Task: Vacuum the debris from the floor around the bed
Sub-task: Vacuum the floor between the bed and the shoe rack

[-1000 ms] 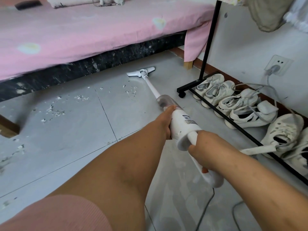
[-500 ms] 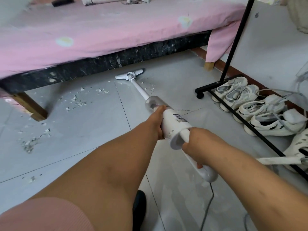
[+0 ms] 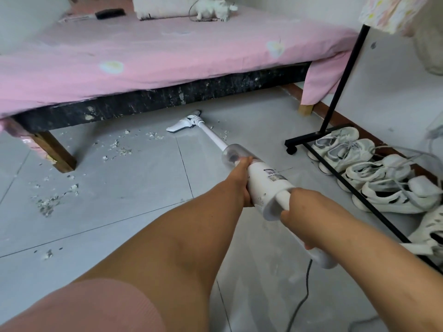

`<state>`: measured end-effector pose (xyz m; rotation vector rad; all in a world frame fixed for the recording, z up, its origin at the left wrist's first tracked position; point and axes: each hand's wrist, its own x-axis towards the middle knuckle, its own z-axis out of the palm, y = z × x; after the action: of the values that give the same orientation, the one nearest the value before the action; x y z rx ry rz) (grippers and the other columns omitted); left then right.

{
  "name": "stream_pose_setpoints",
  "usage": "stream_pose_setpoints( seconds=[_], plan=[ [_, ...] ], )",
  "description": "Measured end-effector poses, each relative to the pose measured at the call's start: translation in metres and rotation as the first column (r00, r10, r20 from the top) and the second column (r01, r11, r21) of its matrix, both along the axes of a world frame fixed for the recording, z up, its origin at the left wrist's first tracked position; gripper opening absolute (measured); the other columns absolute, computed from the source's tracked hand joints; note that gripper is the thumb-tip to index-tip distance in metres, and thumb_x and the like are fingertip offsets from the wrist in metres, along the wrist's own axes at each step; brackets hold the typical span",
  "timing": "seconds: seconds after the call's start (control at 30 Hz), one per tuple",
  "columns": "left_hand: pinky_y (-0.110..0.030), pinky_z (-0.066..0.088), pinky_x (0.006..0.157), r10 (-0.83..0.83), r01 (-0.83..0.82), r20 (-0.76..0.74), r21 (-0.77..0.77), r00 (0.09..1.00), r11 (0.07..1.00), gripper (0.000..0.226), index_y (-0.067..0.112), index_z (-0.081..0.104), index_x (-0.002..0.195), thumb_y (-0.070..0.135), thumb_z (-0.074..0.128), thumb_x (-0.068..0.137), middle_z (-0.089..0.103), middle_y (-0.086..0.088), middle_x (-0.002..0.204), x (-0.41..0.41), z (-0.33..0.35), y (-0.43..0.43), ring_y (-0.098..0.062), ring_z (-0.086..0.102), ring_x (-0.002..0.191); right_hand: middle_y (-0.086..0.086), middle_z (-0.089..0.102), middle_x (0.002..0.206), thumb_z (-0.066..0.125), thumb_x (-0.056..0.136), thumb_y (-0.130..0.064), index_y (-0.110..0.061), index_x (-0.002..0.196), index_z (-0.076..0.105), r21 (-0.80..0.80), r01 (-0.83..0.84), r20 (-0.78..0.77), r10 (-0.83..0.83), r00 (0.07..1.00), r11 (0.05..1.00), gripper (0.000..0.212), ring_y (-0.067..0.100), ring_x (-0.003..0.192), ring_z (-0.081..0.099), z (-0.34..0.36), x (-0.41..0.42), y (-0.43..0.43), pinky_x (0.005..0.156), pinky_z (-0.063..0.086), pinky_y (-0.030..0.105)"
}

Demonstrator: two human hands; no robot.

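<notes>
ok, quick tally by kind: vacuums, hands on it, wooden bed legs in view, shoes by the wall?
vacuum: 1
hands gripping it: 2, left hand, right hand
bed legs: 2
shoes: 5, the last cut by the frame edge
Total: 10

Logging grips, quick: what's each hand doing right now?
Left hand: holds the vacuum body.
Right hand: holds its handle.

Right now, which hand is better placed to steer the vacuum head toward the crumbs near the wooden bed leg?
Probably the left hand: it grips the vacuum body farthest forward, on the side where the crumbs lie, left of the nozzle. The right hand holds the rear handle.
</notes>
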<state>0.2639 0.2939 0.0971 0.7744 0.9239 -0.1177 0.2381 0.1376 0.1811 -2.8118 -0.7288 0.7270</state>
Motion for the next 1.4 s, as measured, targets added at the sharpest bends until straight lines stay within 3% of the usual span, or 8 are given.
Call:
stream_pose_setpoints(
  seconds=[0.13, 0.33, 0.43, 0.73, 0.83, 0.97, 1.13, 1.4],
  plan=[
    [-0.039, 0.053, 0.058, 0.018, -0.018, 0.036, -0.005, 0.999, 1.000, 0.058, 0.013, 0.066, 0.118, 0.060, 0.068, 0.084, 0.076, -0.011, 0.096, 0.005, 0.004, -0.003, -0.026, 0.071, 0.076, 0.008, 0.058, 0.125, 0.059, 0.090, -0.015, -0.009, 0.130, 0.051, -0.246, 0.094, -0.122, -0.127, 0.984, 0.965, 0.041, 0.020, 0.088, 0.051, 0.020, 0.002, 0.009, 0.059, 0.039, 0.024],
    [-0.036, 0.054, 0.056, 0.074, -0.074, 0.065, -0.006, 0.995, 0.997, 0.050, 0.013, 0.068, 0.106, 0.059, 0.066, 0.086, 0.076, -0.010, 0.072, -0.003, 0.005, 0.011, -0.025, 0.071, 0.069, 0.010, 0.051, 0.134, 0.056, 0.092, -0.014, -0.007, 0.136, 0.044, -0.259, 0.040, -0.127, -0.076, 0.989, 0.965, 0.045, 0.022, 0.096, 0.049, 0.022, 0.000, 0.027, 0.060, 0.037, 0.024],
    [-0.034, 0.054, 0.056, 0.104, -0.104, 0.064, -0.010, 0.993, 0.995, 0.049, 0.013, 0.068, 0.102, 0.060, 0.067, 0.085, 0.075, -0.010, 0.068, -0.009, 0.004, 0.021, -0.024, 0.071, 0.066, 0.008, 0.051, 0.120, 0.055, 0.092, -0.014, -0.010, 0.121, 0.045, -0.251, 0.021, -0.142, -0.058, 0.988, 0.968, 0.031, 0.022, 0.100, 0.052, 0.023, -0.003, 0.036, 0.065, 0.036, 0.023],
    [-0.040, 0.053, 0.066, 0.221, -0.218, 0.061, -0.040, 0.973, 0.975, 0.053, 0.013, 0.067, 0.096, 0.065, 0.065, 0.084, 0.075, -0.010, 0.067, -0.029, 0.006, 0.039, -0.026, 0.070, 0.073, 0.008, 0.047, 0.131, 0.051, 0.094, -0.015, -0.006, 0.143, 0.034, -0.196, -0.019, -0.125, -0.005, 0.992, 0.980, 0.053, 0.023, 0.106, 0.050, 0.028, -0.012, 0.056, 0.067, 0.033, 0.022],
    [-0.040, 0.053, 0.065, 0.257, -0.255, 0.055, -0.049, 0.965, 0.966, 0.052, 0.013, 0.067, 0.096, 0.064, 0.067, 0.083, 0.075, -0.011, 0.066, -0.038, 0.006, 0.049, -0.026, 0.070, 0.073, 0.014, 0.040, 0.144, 0.045, 0.097, -0.019, -0.004, 0.144, 0.032, -0.181, -0.064, -0.126, 0.041, 0.991, 0.981, 0.051, 0.022, 0.116, 0.050, 0.033, -0.019, 0.066, 0.054, 0.030, 0.024],
    [-0.038, 0.051, 0.056, 0.309, -0.306, 0.058, -0.053, 0.949, 0.951, 0.052, 0.013, 0.065, 0.095, 0.064, 0.067, 0.082, 0.074, -0.010, 0.064, -0.052, 0.008, 0.062, -0.026, 0.070, 0.067, 0.014, 0.049, 0.129, 0.039, 0.096, -0.018, -0.008, 0.136, 0.039, -0.115, -0.099, -0.148, 0.082, 0.986, 0.988, 0.042, 0.022, 0.097, 0.049, 0.036, -0.028, 0.079, 0.075, 0.035, 0.024],
    [-0.044, 0.054, 0.079, 0.392, -0.389, 0.055, -0.050, 0.919, 0.920, 0.059, 0.013, 0.066, 0.111, 0.064, 0.067, 0.082, 0.076, -0.013, 0.095, -0.066, 0.008, 0.078, -0.030, 0.070, 0.086, 0.011, 0.053, 0.130, 0.045, 0.094, -0.021, -0.011, 0.137, 0.044, -0.174, -0.120, -0.100, 0.104, 0.990, 0.977, 0.044, 0.024, 0.100, 0.055, 0.033, -0.038, 0.093, 0.066, 0.037, 0.024],
    [-0.038, 0.051, 0.053, 0.452, -0.450, 0.033, -0.058, 0.891, 0.891, 0.052, 0.013, 0.065, 0.096, 0.062, 0.072, 0.079, 0.073, -0.011, 0.062, -0.085, 0.006, 0.104, -0.026, 0.069, 0.066, 0.012, 0.050, 0.133, 0.041, 0.095, -0.021, -0.009, 0.140, 0.039, -0.175, -0.177, -0.119, 0.158, 0.980, 0.968, 0.046, 0.023, 0.094, 0.046, 0.037, -0.047, 0.121, 0.075, 0.035, 0.025]
  ],
)
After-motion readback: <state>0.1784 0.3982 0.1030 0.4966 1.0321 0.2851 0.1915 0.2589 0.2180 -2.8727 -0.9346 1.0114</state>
